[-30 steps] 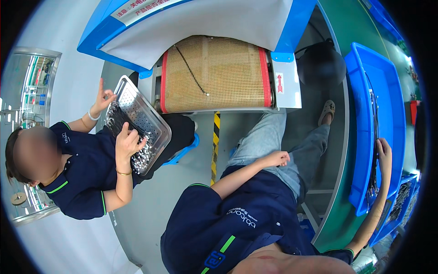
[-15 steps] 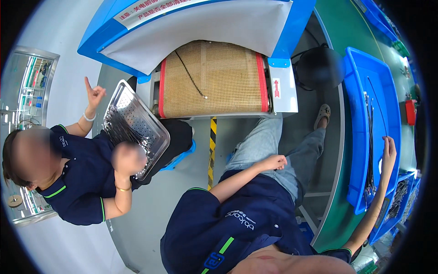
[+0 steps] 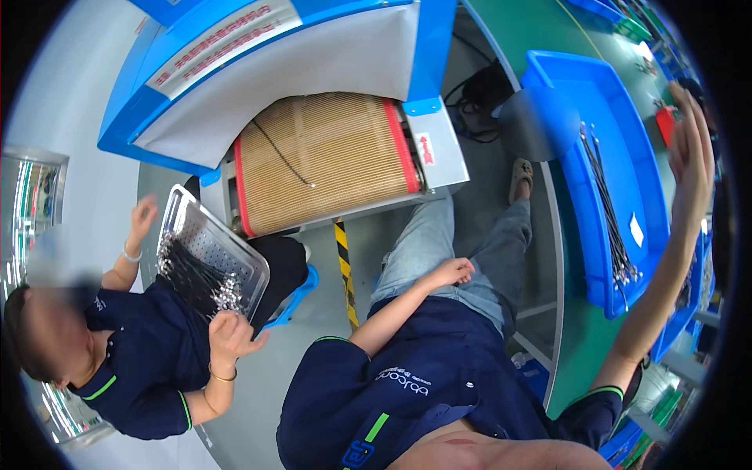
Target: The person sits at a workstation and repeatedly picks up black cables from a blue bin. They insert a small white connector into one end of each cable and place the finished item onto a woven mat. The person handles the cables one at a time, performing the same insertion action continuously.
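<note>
My left hand (image 3: 452, 272) rests over my lap with its fingers loosely curled in, and nothing shows in it. My right hand (image 3: 692, 149) is raised past the right side of a blue plastic tray (image 3: 630, 168), its fingers stretched out with no object visible in them. Inside that tray lies a bundle of thin black cables (image 3: 605, 200) with metal ends, beside a small white piece (image 3: 636, 230). One black cable (image 3: 282, 153) lies slantwise on the tan mesh conveyor belt (image 3: 345, 168) in front of me.
At the left sits a co-worker with a perforated metal tray (image 3: 254, 270) of black cables on the lap, both hands near it. A blue machine housing (image 3: 117, 129) with a white curtain (image 3: 274, 74) stands over the belt. Green worktop (image 3: 517, 31) runs along the right.
My right hand has let go of a black cable over the blue tray and moved up and outward. My view has shifted. The co-worker's hands have moved.
</note>
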`<action>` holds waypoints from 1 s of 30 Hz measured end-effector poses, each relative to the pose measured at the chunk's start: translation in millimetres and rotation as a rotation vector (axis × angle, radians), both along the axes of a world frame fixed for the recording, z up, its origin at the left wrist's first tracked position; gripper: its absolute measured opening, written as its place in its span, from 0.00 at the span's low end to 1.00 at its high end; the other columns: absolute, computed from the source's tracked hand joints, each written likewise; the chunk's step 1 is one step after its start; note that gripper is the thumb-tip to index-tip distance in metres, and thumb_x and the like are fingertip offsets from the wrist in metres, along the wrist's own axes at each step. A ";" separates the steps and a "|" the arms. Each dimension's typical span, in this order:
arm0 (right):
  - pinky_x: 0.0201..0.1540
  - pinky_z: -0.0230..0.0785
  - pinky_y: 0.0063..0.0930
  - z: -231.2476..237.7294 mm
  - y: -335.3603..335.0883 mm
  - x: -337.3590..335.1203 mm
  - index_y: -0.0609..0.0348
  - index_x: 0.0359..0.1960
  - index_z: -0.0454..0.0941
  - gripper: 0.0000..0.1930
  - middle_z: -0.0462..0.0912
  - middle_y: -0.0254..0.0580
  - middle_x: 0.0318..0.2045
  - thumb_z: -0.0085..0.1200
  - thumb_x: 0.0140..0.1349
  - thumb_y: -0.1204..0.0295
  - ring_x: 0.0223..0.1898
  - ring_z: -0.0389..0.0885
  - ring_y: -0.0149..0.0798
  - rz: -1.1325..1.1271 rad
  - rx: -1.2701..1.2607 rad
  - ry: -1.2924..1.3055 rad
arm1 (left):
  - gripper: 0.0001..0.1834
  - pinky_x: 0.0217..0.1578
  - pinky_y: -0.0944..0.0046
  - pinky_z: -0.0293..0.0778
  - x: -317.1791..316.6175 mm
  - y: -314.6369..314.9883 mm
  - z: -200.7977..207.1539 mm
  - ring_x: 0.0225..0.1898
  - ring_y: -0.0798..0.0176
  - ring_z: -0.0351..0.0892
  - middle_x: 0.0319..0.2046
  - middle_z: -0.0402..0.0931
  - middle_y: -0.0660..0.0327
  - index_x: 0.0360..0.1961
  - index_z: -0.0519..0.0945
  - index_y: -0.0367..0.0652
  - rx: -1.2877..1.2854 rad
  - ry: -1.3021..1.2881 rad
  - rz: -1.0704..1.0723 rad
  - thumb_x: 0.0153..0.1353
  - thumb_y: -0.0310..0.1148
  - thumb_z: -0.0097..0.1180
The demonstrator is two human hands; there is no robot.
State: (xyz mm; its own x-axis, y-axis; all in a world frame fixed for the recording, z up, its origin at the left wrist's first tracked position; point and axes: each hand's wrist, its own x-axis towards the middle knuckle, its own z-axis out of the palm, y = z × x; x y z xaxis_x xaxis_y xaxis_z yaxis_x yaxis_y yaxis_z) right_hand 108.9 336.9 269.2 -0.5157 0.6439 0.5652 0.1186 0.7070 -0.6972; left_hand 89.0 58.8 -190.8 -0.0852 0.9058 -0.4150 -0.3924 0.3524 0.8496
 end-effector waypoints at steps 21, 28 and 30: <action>0.31 0.66 0.15 -244.0 -162.8 -42.4 0.63 0.51 0.76 0.15 0.82 0.33 0.29 0.45 0.68 0.68 0.25 0.70 0.21 1.110 -1.143 -0.565 | 0.15 0.28 0.72 0.67 -150.9 -130.7 169.4 0.34 0.71 0.70 0.38 0.71 0.61 0.52 0.69 0.40 0.560 -0.144 1.070 0.67 0.36 0.47; 0.38 0.69 0.19 -265.4 -128.6 -25.3 0.65 0.52 0.74 0.21 0.82 0.34 0.29 0.41 0.69 0.60 0.31 0.77 0.26 1.026 -1.150 -0.559 | 0.13 0.33 0.73 0.72 -149.3 -141.1 159.3 0.33 0.71 0.71 0.34 0.70 0.62 0.44 0.73 0.34 0.382 -0.104 1.152 0.68 0.35 0.45; 0.39 0.70 0.22 -261.2 -122.0 -21.6 0.65 0.49 0.76 0.16 0.83 0.36 0.29 0.47 0.66 0.67 0.32 0.78 0.28 1.045 -0.962 -0.627 | 0.12 0.35 0.73 0.74 -145.7 -139.4 154.6 0.32 0.71 0.72 0.33 0.72 0.62 0.43 0.75 0.34 0.347 -0.126 1.106 0.68 0.34 0.46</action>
State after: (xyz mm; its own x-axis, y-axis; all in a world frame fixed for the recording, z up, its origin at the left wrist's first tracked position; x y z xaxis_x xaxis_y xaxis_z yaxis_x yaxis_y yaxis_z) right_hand 87.4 214.8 8.0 -0.9386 -0.1591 -0.3062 0.3118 -0.0105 -0.9501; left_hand -56.7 -80.7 -36.2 -0.8754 0.4299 -0.2210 -0.4285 -0.4786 0.7664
